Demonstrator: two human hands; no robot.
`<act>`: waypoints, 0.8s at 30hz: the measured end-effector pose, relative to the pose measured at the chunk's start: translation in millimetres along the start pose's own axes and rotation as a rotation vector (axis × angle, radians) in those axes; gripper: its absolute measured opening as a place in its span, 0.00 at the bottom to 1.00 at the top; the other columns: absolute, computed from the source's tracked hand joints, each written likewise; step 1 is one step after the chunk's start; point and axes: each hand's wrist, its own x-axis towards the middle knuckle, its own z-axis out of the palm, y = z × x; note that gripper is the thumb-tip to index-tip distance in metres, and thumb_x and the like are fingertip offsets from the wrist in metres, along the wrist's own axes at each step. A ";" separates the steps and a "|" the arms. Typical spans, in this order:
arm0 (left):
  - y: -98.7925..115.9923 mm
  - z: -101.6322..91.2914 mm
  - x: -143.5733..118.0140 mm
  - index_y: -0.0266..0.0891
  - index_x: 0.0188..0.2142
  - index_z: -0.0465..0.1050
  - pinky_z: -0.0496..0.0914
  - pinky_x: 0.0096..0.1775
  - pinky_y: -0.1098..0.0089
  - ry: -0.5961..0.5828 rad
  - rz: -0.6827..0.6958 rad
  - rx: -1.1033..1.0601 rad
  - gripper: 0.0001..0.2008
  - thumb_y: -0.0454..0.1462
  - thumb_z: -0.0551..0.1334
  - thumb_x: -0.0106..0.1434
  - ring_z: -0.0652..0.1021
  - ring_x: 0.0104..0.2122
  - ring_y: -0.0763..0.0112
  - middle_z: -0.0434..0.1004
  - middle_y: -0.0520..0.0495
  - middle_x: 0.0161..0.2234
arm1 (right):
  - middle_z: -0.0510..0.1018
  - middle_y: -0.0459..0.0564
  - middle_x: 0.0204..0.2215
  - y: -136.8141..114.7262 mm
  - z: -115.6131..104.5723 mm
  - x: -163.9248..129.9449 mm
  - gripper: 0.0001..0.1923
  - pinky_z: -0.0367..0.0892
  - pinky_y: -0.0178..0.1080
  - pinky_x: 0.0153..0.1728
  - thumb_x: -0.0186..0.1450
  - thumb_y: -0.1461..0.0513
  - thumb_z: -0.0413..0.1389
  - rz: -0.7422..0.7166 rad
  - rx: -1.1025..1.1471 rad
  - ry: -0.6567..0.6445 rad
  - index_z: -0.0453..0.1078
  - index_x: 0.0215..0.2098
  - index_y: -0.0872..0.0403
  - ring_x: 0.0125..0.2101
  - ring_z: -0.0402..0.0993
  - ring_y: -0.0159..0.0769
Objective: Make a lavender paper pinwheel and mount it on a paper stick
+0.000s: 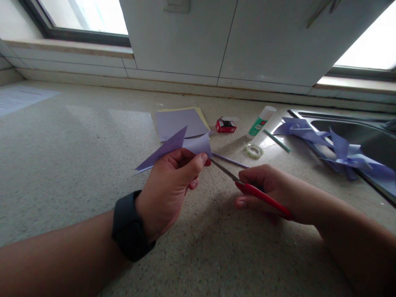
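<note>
While your left hand pinches the folded purple paper between thumb & fingers just above the bench, your right hand, fingers wrapped on the red scissors, has the blades at the paper's rt edge. Looks mid-cut; next needs steady paper. Blade tips hidden behind thumb.

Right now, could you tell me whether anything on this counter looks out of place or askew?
The purple paper pinwheels lie partly over the edge of the sink, hanging into the basin. The glue bottle lies on its side. Otherwise nothing stands out: left hand holds the purple paper, right hand the red scissors.
</note>
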 end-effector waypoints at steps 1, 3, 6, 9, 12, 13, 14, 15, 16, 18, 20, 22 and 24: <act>0.0 0.0 -0.1 0.34 0.29 0.76 0.58 0.22 0.83 -0.001 0.002 0.002 0.08 0.36 0.70 0.63 0.63 0.20 0.86 0.71 0.56 0.25 | 0.64 0.40 0.17 0.6 0.1 0.3 0.27 0.53 0.30 0.15 0.59 0.42 0.65 -0.014 -0.015 0.008 0.61 0.23 0.52 0.16 0.60 0.26; -0.1 -0.1 -0.6 0.34 0.29 0.76 0.59 0.22 0.83 0.004 0.005 -0.001 0.09 0.36 0.70 0.63 0.63 0.20 0.86 0.71 0.56 0.25 | 0.63 0.40 0.17 2.4 0.5 0.3 0.27 0.52 0.31 0.16 0.59 0.42 0.64 -0.045 -0.056 0.037 0.62 0.23 0.52 0.17 0.59 0.26; -0.1 -0.2 -1.4 0.34 0.29 0.76 0.59 0.22 0.83 0.019 0.005 -0.011 0.09 0.37 0.70 0.63 0.63 0.20 0.86 0.74 0.54 0.27 | 0.62 0.40 0.17 4.3 1.4 -0.3 0.27 0.51 0.31 0.16 0.59 0.41 0.65 -0.042 -0.086 0.065 0.62 0.23 0.52 0.17 0.58 0.26; -0.2 0.3 -1.2 0.34 0.30 0.76 0.58 0.21 0.83 0.026 0.001 -0.024 0.08 0.36 0.70 0.63 0.63 0.20 0.86 0.76 0.54 0.28 | 0.63 0.40 0.17 3.4 2.4 -0.4 0.27 0.51 0.31 0.16 0.59 0.41 0.64 -0.037 -0.097 0.086 0.63 0.23 0.52 0.17 0.58 0.26; -0.3 1.3 0.2 0.34 0.30 0.76 0.58 0.21 0.83 0.032 -0.001 -0.028 0.08 0.36 0.71 0.62 0.63 0.20 0.86 0.75 0.54 0.27 | 0.64 0.40 0.17 1.2 2.9 0.3 0.27 0.51 0.31 0.16 0.59 0.41 0.64 -0.024 -0.084 0.083 0.63 0.24 0.52 0.17 0.58 0.26; -0.3 1.6 0.6 0.35 0.30 0.76 0.58 0.21 0.83 0.031 -0.001 -0.029 0.08 0.36 0.71 0.62 0.63 0.20 0.86 0.75 0.55 0.27 | 0.64 0.40 0.17 0.7 3.1 0.3 0.27 0.52 0.31 0.15 0.59 0.41 0.64 -0.012 -0.070 0.073 0.63 0.24 0.52 0.16 0.59 0.26; -0.3 1.7 0.9 0.35 0.30 0.76 0.58 0.21 0.83 0.030 -0.002 -0.030 0.08 0.36 0.71 0.62 0.63 0.20 0.86 0.75 0.55 0.27 | 0.64 0.40 0.17 0.2 3.2 0.1 0.27 0.52 0.30 0.15 0.59 0.41 0.64 0.000 -0.054 0.061 0.62 0.24 0.52 0.16 0.59 0.26; -0.2 1.8 1.0 0.35 0.30 0.76 0.58 0.21 0.83 0.030 -0.004 -0.030 0.08 0.36 0.71 0.62 0.63 0.20 0.86 0.74 0.55 0.27 | 0.65 0.40 0.17 0.0 3.2 -0.2 0.27 0.53 0.30 0.15 0.59 0.41 0.64 0.010 -0.037 0.049 0.62 0.24 0.52 0.15 0.60 0.26; -0.1 1.9 0.9 0.35 0.30 0.76 0.58 0.21 0.83 0.031 -0.006 -0.031 0.08 0.36 0.71 0.62 0.63 0.20 0.86 0.74 0.55 0.27 | 0.65 0.40 0.17 -0.1 3.3 -0.7 0.27 0.53 0.30 0.15 0.59 0.42 0.65 0.019 -0.018 0.037 0.62 0.24 0.52 0.15 0.61 0.26; 0.2 1.8 0.6 0.34 0.29 0.76 0.58 0.21 0.83 0.030 -0.009 -0.027 0.08 0.36 0.71 0.62 0.63 0.20 0.86 0.72 0.56 0.25 | 0.65 0.39 0.17 0.0 3.4 -1.5 0.26 0.55 0.30 0.14 0.59 0.42 0.65 0.042 0.019 0.013 0.61 0.25 0.52 0.14 0.62 0.26; 0.6 1.7 0.2 0.34 0.30 0.76 0.58 0.21 0.83 0.026 -0.009 -0.023 0.08 0.36 0.71 0.62 0.63 0.19 0.86 0.72 0.56 0.25 | 0.65 0.39 0.17 0.2 3.6 -1.6 0.26 0.55 0.30 0.13 0.58 0.42 0.65 0.058 0.044 -0.004 0.61 0.25 0.51 0.14 0.63 0.27; 1.0 1.7 -0.1 0.34 0.30 0.76 0.58 0.21 0.82 0.024 -0.012 -0.018 0.08 0.37 0.71 0.62 0.63 0.19 0.86 0.73 0.55 0.26 | 0.66 0.40 0.16 0.4 3.9 -1.0 0.27 0.56 0.30 0.13 0.58 0.41 0.65 0.066 0.043 -0.006 0.61 0.25 0.51 0.14 0.64 0.28; 1.3 1.5 -0.3 0.34 0.30 0.76 0.59 0.21 0.82 0.032 -0.021 -0.013 0.09 0.37 0.71 0.62 0.64 0.19 0.86 0.74 0.54 0.27 | 0.66 0.40 0.16 0.4 4.2 -0.3 0.27 0.55 0.30 0.14 0.58 0.41 0.65 0.063 0.019 0.016 0.61 0.25 0.51 0.14 0.63 0.27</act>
